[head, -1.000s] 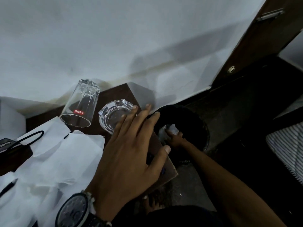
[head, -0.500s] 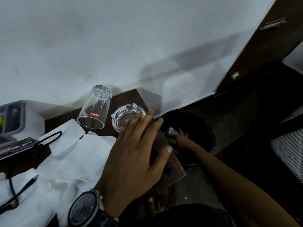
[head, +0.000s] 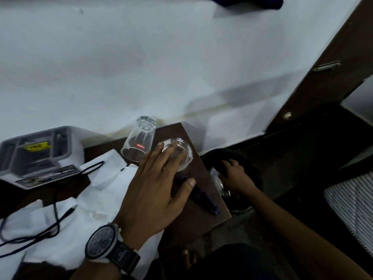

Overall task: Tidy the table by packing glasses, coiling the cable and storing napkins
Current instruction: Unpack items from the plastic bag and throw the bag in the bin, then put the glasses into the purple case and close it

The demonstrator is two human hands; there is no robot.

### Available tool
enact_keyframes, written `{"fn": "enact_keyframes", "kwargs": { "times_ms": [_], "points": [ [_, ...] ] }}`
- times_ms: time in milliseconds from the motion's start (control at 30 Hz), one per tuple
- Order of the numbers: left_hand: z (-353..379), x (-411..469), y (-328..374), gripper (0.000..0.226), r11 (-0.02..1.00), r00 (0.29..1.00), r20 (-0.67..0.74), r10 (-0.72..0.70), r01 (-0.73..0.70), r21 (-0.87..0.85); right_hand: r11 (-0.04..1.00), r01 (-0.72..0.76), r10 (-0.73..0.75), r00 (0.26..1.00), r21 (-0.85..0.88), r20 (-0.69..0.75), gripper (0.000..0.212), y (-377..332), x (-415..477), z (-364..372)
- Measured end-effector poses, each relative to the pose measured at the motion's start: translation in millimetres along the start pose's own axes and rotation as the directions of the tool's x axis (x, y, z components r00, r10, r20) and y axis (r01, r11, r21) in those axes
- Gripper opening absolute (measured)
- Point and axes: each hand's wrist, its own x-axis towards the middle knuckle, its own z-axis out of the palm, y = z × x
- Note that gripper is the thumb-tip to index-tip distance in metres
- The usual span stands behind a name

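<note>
A clear drinking glass (head: 139,145) with a red label stands upside down at the back of the brown table (head: 198,221). Right of it sits a low glass ashtray (head: 186,158). My left hand (head: 153,190), wearing a watch, reaches forward with straight fingers lying over the ashtray's near side. White napkins (head: 96,201) lie spread across the table's left part, and a black cable (head: 55,217) trails loosely over them. My right hand (head: 234,175) is down beside the table at the near rim of a black bin (head: 255,178); its grip is too dark to read.
A blue pen (head: 204,200) lies on the table just right of my left thumb. A grey-and-white box (head: 36,154) stands at the back left against the white wall. Striped fabric (head: 353,211) is at the right, with a brown door (head: 323,81) behind it.
My left hand has slid forward, so its fingers now cover the ashtray. My right hand has come up from inside the bin to its rim. The view has tilted up and left.
</note>
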Motion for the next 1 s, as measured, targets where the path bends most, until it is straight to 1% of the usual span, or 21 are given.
{"fn": "enact_keyframes", "kwargs": {
  "times_ms": [33, 100, 167, 233, 333, 400, 467, 533, 633, 700, 767, 867, 1000],
  "points": [
    [-5, -3, -4, 0.059, 1.0, 1.0, -0.013, -0.013, 0.013, 0.002, 0.998, 0.045, -0.041, 0.996, 0.05, -0.075, 0.059, -8, -9, -12],
    [-18, -11, -15, 0.056, 0.999, 0.997, -0.054, -0.05, 0.051, 0.018, 0.978, 0.136, -0.095, 0.964, 0.155, -0.248, 0.039, -32, -24, -36],
    [-32, -20, -25, 0.052, 0.994, 0.989, -0.112, -0.094, 0.098, 0.037, 0.951, 0.177, -0.064, 0.916, 0.255, -0.396, 0.031, -60, -42, -65],
    [-49, -31, -37, 0.05, 0.986, 0.974, -0.163, -0.155, 0.163, 0.041, 0.91, 0.251, -0.069, 0.877, 0.33, -0.476, 0.031, -99, -65, -91],
    [-76, -50, -58, 0.049, 0.967, 0.944, -0.232, -0.236, 0.252, 0.04, 0.844, 0.384, -0.131, 0.825, 0.374, -0.55, 0.025, -160, -99, -117],
    [-95, -66, -75, 0.048, 0.948, 0.916, -0.276, -0.291, 0.315, 0.049, 0.772, 0.473, -0.186, 0.807, 0.424, -0.561, 0.019, -201, -121, -122],
    [-115, -81, -94, 0.048, 0.923, 0.879, -0.327, -0.346, 0.382, 0.05, 0.704, 0.517, -0.229, 0.815, 0.487, -0.533, 0.016, -237, -136, -117],
    [-134, -98, -118, 0.046, 0.889, 0.828, -0.375, -0.418, 0.457, 0.018, 0.668, 0.549, -0.294, 0.815, 0.502, -0.499, 0.015, -269, -148, -104],
    [-155, -118, -150, 0.044, 0.834, 0.757, -0.416, -0.504, 0.552, -0.006, 0.652, 0.586, -0.378, 0.802, 0.482, -0.463, 0.014, -299, -155, -78],
    [-163, -128, -168, 0.045, 0.784, 0.695, -0.436, -0.571, 0.619, -0.039, 0.659, 0.618, -0.443, 0.78, 0.429, -0.443, 0.013, -311, -158, -61],
    [-165, -134, -183, 0.046, 0.739, 0.655, -0.425, -0.625, 0.671, -0.053, 0.654, 0.636, -0.485, 0.768, 0.408, -0.418, 0.016, -317, -159, -46],
    [-158, -136, -198, 0.05, 0.694, 0.643, -0.367, -0.673, 0.72, -0.011, 0.627, 0.671, -0.517, 0.739, 0.396, -0.432, 0.019, -320, -160, -32],
    [-147, -136, -213, 0.057, 0.644, 0.648, -0.289, -0.705, 0.755, 0.122, 0.624, 0.712, -0.552, 0.693, 0.322, -0.464, 0.019, -321, -157, -25]
  ]
}}
